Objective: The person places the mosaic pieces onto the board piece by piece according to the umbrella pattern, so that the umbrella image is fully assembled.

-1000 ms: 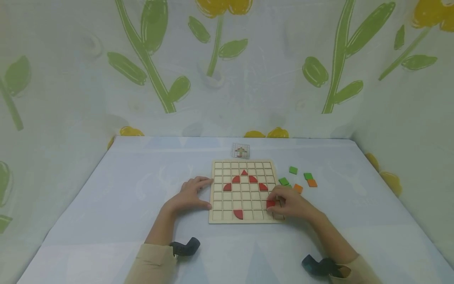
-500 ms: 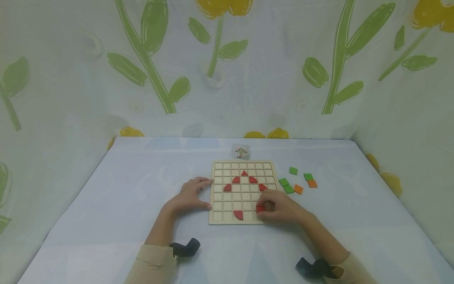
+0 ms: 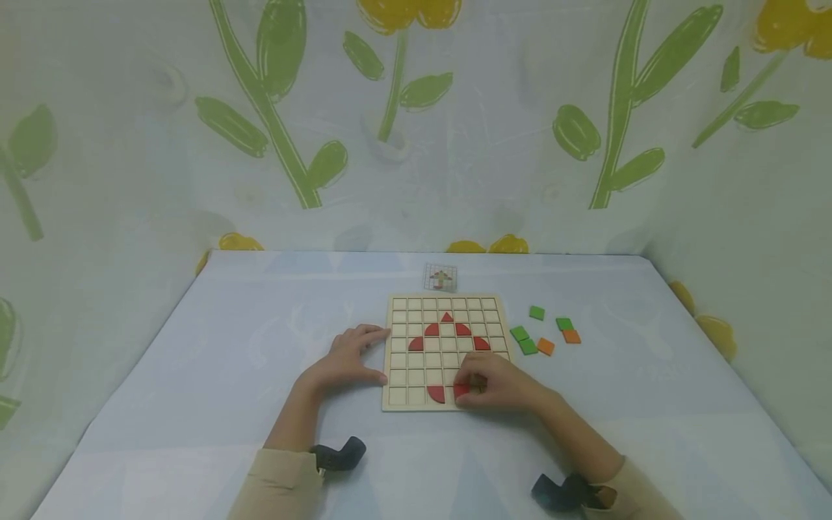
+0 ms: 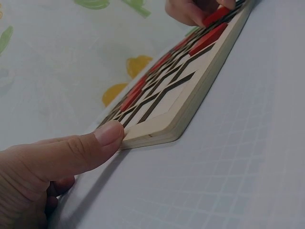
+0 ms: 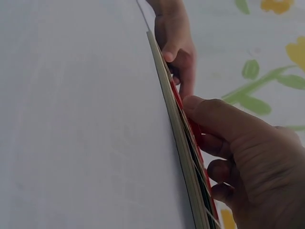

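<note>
A wooden grid board (image 3: 396, 347) lies on the table with several red pieces (image 3: 432, 329) set in an arch. A red quarter-round piece (image 3: 436, 393) sits in the bottom row. My right hand (image 3: 490, 383) pinches another red piece (image 3: 461, 391) right beside it, low over the bottom row. In the left wrist view that red piece (image 4: 215, 15) shows under the right hand's fingers (image 4: 188, 12). My left hand (image 3: 347, 357) rests flat against the board's left edge, its thumb (image 4: 93, 143) touching the board's corner (image 4: 157, 136). From the right wrist the board's edge (image 5: 174, 119) is seen side-on.
Loose green tiles (image 3: 520, 334) and orange tiles (image 3: 546, 347) lie right of the board. A small pattern card (image 3: 440, 276) sits behind the board. Flower-print walls enclose the table on three sides.
My right hand has carried the red piece leftward along the board's lower rows, from the right edge to beside the red quarter-round piece. The left hand stayed in place.
</note>
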`<state>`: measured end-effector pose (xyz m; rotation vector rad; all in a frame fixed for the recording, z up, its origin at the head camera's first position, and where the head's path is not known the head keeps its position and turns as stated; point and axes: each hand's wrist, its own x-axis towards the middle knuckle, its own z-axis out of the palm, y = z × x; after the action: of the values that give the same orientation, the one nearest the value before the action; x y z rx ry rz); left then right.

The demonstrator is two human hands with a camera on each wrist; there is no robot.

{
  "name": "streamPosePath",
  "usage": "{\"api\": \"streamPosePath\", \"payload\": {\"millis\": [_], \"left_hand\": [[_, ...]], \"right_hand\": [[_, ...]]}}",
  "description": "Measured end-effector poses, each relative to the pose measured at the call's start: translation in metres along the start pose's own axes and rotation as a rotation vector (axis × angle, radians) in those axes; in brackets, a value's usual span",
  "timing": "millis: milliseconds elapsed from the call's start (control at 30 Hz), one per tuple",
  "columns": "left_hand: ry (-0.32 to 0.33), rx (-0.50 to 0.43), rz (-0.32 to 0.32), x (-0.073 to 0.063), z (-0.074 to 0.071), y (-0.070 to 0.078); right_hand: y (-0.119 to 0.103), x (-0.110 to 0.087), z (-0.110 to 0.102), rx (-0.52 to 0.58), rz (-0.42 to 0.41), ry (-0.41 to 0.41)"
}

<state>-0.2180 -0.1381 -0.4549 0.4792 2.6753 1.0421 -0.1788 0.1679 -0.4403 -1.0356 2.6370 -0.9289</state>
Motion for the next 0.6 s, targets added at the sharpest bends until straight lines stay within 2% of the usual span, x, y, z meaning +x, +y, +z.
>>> {"api": "streamPosePath", "payload": {"millis": [600], "left_hand": [[0.0, 0.012, -0.013, 0.0002, 0.001, -0.002]], "right_hand": [[-0.0051, 0.0047, 0.0063, -0.043, -0.004, -0.006]]}}
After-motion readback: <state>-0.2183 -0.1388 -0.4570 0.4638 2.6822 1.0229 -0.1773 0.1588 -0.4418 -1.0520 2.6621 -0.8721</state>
